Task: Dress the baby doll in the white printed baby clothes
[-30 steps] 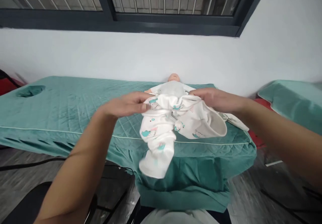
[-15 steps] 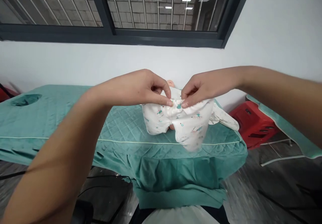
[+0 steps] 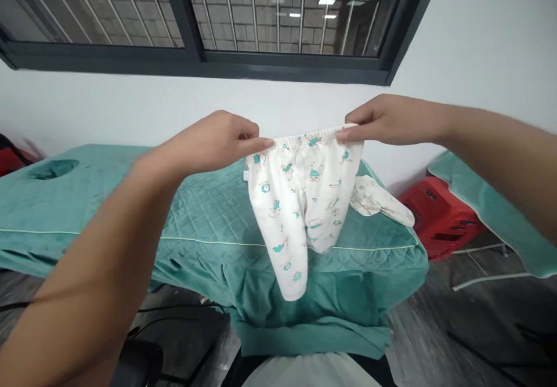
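hanging from both hands, the small white trousers (image 3: 282, 195) are held up by the waistband (image 3: 311, 138) in front of the body, above the near edge of a green quilted bed (image 3: 204, 201). the left hand (image 3: 221, 140) pinches the band near one end, thumb along the front, and the right hand (image 3: 387, 120) pinches it near the other end, a little higher, so the top slopes up to the right. both grips are narrow, closed on cloth, and well apart. the legs dangle, the left one lower, past the pale piping; teal and pink figures dot the fabric, and a small white tag (image 3: 246, 175) sticks out below the left hand. just right of the trousers, another white garment (image 3: 378, 196) lies crumpled on the bed. beyond its right end stands a red plastic seat (image 3: 441, 216), and behind the bed rises a white wall (image 3: 183, 100) under a dark-framed window (image 3: 287, 65).
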Demonstrator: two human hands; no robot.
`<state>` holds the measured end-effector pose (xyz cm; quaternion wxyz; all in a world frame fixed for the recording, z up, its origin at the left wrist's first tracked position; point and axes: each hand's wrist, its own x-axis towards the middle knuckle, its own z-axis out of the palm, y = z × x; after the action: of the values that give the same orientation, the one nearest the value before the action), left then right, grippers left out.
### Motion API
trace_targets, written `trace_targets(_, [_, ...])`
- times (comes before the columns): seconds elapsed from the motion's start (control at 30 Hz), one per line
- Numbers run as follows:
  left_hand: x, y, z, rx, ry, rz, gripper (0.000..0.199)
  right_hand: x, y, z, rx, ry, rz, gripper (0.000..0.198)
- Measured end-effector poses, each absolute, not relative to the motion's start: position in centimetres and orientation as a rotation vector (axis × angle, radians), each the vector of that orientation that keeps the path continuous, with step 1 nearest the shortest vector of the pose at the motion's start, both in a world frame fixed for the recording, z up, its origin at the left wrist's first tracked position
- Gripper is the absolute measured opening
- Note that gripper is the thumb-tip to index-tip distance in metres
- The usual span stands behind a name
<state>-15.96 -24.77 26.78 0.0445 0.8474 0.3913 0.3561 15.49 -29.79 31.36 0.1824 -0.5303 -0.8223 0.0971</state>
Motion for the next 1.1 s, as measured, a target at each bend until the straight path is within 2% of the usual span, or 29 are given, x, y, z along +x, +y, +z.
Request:
trace_targets(0.1, [-15.4,-24.3,25.7,2.577,1.172,1.002,0.045,14.2,-29.8,29.8,-1.333,-2.162,0.546,0.048])
trace_targets(0.27, [-11.8,-24.1,24.6,2.107,0.929,1.624,0.045,9.3,-29.1,25.9,-1.002,-1.891,0.800,0.041])
trace_targets(0.37, [-10.2,-24.5,23.7,1.938,0.788,1.698,0.041,6.8,-28.2,24.1,-0.990,-1.814,0.688,0.049])
trace_targets(0.47, [-10.0,-24.9,21.8,1.930,0.781,1.770,0.025,5.6,-26.9,23.6,-1.081,-1.728,0.556,0.040])
trace_targets(0.57, [-10.5,-24.5,17.9,1.881,0.925,1.767,0.044,5.3,-24.5,23.2,-1.120,-1.647,0.565,0.036])
trace_targets(0.63, [-10.8,-23.4,14.4,1.814,1.067,1.556,0.044,5.3,-22.1,21.9,-1.120,-1.631,0.613,0.039])
trace_targets(0.73, [-11.2,-21.0,8.5,1.524,1.185,1.372,0.028,5.4,-17.8,17.3,-1.124,-1.696,0.682,0.049])
trace_targets(0.83, [-12.2,-18.8,3.3,1.246,1.363,1.318,0.028,6.5,-13.7,11.0,-1.177,-1.817,0.728,0.065])
trace_targets(0.93, [-13.1,-17.5,0.1,1.363,1.591,1.188,0.037,8.5,-10.3,6.0,-1.332,-1.928,0.523,0.068])
trace_targets(1.0, [-13.1,-17.3,-0.7,1.563,1.692,1.250,0.046,10.1,-8.0,4.2,-1.434,-1.969,0.302,0.067])
trace_targets(1.1, [-11.8,-16.9,-0.4,1.683,1.538,1.316,0.047,12.3,-4.2,3.5,-1.645,-1.925,0.189,0.078])
